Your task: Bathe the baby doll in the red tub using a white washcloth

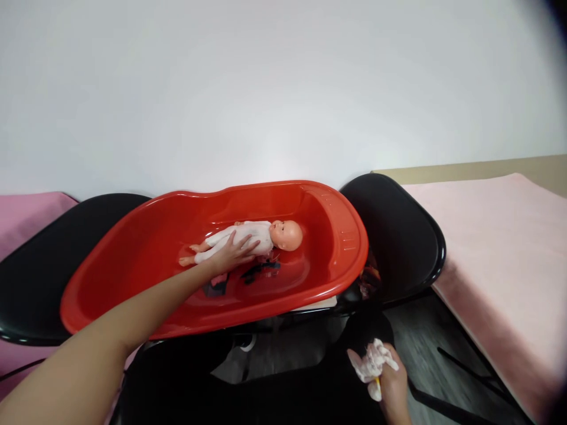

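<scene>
A baby doll (pixel 287 235) in a white outfit lies on its back in a red baby bathtub (pixel 348 236), head to the right and bare feet to the left. My left hand (pixel 234 254) rests on the doll's body with its fingers spread. Low at the right, outside the tub, my right hand (pixel 392 381) is closed around a crumpled white cloth (pixel 376 360). A small yellow bit shows at the cloth's lower end; what it belongs to is unclear. Dark and pinkish patches appear on the tub floor beside the doll, perhaps reflections.
The tub spans two black chairs, whose backs or seats show at the left (pixel 66 265) and right (pixel 398 236). A pink-covered table (pixel 500 236) stands at the right; more pink cloth (pixel 31 218) is at the left. A white wall (pixel 266 88) rises behind.
</scene>
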Motion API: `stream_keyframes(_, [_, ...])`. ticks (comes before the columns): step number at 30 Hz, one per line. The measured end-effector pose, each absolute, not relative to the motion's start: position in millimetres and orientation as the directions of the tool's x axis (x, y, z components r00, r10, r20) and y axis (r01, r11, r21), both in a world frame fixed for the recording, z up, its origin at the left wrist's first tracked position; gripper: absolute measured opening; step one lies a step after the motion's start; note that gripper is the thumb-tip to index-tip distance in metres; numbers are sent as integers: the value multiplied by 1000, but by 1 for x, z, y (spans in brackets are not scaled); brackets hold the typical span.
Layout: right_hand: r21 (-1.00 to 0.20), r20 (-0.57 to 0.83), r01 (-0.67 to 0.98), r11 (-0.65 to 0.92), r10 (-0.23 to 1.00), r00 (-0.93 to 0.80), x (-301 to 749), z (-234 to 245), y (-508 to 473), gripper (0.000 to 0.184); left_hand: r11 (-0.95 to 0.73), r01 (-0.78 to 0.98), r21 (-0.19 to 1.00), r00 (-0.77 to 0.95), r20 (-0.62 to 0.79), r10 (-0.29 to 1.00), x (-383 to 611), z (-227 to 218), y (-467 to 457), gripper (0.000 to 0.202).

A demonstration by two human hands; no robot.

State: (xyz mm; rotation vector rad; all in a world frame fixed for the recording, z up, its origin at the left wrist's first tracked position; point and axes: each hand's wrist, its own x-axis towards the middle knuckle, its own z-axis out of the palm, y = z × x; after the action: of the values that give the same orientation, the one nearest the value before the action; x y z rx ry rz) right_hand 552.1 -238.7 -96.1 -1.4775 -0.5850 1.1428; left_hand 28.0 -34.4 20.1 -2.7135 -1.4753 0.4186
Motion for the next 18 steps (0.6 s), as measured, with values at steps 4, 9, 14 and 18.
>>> stream_keyframes(4, [-916, -397, -228, -330, 825, 402, 555, -96, -238, 28, -609, 751, -255, 563, -235, 792, 21, 33, -17, 63])
stream_keyframes(9, [-909, -416, -220, -354, 803, 427, 554, -93, -236, 33, -594, 741, -312, 549, -228, 804, 25, 60, 2, 63])
stream_keyframes(14, [-898, -431, -290, -330, 790, 436, 557, -97, -237, 36, -511, 812, -282, 448, -259, 856, 36, 98, 12, 68])
stream_keyframes(18, [-841, -506, -445, -307, 737, 449, 557, -102, -240, 47, -377, 880, -289, 315, -240, 918, 45, 119, 30, 70])
